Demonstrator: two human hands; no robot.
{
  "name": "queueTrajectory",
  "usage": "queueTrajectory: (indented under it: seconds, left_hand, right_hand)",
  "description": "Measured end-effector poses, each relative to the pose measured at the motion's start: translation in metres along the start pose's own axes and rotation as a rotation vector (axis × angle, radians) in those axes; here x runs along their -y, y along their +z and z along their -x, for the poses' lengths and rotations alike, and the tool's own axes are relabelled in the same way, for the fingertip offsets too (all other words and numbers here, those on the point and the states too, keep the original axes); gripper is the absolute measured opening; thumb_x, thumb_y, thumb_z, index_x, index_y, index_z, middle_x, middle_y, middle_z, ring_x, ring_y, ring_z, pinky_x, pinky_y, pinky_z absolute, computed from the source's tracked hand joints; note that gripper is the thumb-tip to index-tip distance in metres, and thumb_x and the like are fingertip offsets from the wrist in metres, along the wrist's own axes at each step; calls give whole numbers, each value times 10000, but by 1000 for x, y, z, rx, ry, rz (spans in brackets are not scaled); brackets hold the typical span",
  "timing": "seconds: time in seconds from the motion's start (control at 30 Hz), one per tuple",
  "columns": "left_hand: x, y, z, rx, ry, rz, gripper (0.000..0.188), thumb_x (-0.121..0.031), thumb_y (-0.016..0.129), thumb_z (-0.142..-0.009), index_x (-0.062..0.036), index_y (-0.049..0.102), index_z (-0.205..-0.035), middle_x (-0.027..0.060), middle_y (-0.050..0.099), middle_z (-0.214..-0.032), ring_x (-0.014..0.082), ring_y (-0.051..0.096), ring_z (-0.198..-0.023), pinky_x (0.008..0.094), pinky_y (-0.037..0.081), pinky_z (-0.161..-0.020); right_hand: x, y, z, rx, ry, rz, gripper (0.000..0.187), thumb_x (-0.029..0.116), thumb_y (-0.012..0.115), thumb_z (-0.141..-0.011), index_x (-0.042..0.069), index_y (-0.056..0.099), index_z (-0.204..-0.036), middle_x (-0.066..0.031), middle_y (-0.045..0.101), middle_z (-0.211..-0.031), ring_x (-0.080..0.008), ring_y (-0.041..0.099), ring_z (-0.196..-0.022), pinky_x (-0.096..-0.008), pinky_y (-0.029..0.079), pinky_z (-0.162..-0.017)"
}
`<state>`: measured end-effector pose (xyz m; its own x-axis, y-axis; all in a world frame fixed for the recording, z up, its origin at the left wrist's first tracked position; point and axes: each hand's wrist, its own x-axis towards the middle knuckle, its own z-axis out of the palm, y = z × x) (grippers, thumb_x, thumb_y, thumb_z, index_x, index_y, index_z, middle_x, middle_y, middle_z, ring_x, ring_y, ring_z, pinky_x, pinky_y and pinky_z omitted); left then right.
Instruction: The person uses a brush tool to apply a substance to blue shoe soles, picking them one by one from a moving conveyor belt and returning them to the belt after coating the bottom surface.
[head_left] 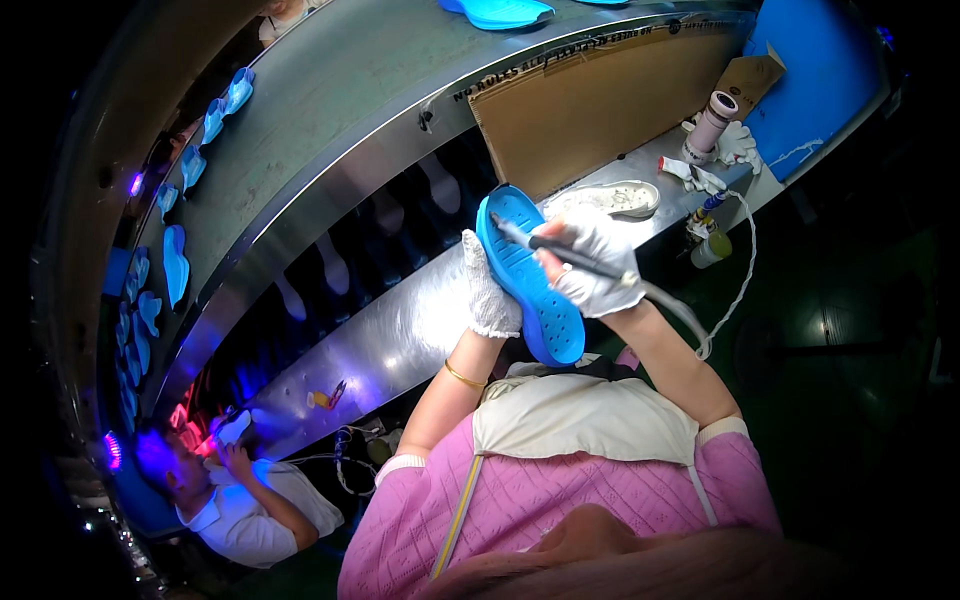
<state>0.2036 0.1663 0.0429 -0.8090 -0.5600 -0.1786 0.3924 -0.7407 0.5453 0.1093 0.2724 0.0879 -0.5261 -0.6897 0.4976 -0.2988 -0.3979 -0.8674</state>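
Note:
A blue shoe sole (549,312) with a ribbed, holed inner face is held up before my chest, its long side slanting. My left hand (489,300), in a white glove, grips it from the left, thumb along the edge. My right hand (604,268), gloved with some fingertips bare, is closed round a slim black-and-silver pen-shaped tool (578,260). The tool's front end lies over the sole's upper part, blurred; whether it touches cannot be told. A pale hose (680,308) runs from near its rear end. Behind my right hand, a white shoe (630,198) rests on the metal bench.
A metal bench (400,315) runs beneath a curved conveyor belt (330,110) carrying several blue soles (175,265). A cardboard sheet (610,110) leans behind the bench. At right stand a pink bottle (711,125) and loose gloves (738,145). A co-worker (260,510) works at lower left.

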Motion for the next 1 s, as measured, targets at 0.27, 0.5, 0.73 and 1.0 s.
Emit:
queueTrajectory:
  seconds: [0.27,0.5,0.73,1.0]
  left_hand:
    - [-19,0,5,82,-88,0,838,-724,377,-786,-41,442,-1267,175,541,-1191,312,553,-1052,435,439,-936]
    - [-29,-5,32,342,-188,-86,870,-725,301,-807,-19,376,-1309,186,510,-1223,319,539,-1075,449,424,-960]
    - [-10,-15,32,249,-176,-167,784,-660,329,-843,-34,364,-1313,174,517,-1210,276,549,-1058,408,471,-904]
    - [-14,-3,-1,331,-56,160,1080,-869,373,-585,-36,395,-1272,155,530,-1187,292,544,-1053,440,455,-912]
  right_hand:
    - [4,1,13,137,-28,85,186,-45,623,-767,9,557,-932,-57,599,-747,-92,581,-649,-223,481,-602]
    - [3,-9,38,244,260,-149,159,-19,640,-750,13,588,-897,-50,618,-751,-105,587,-653,-233,477,-627]
    - [-1,-13,46,200,205,-150,83,0,629,-796,2,586,-867,-98,632,-841,-125,613,-735,-252,493,-687]
    - [6,1,32,191,-20,-25,123,-42,642,-767,6,613,-876,-108,628,-878,-110,598,-643,-226,489,-604]
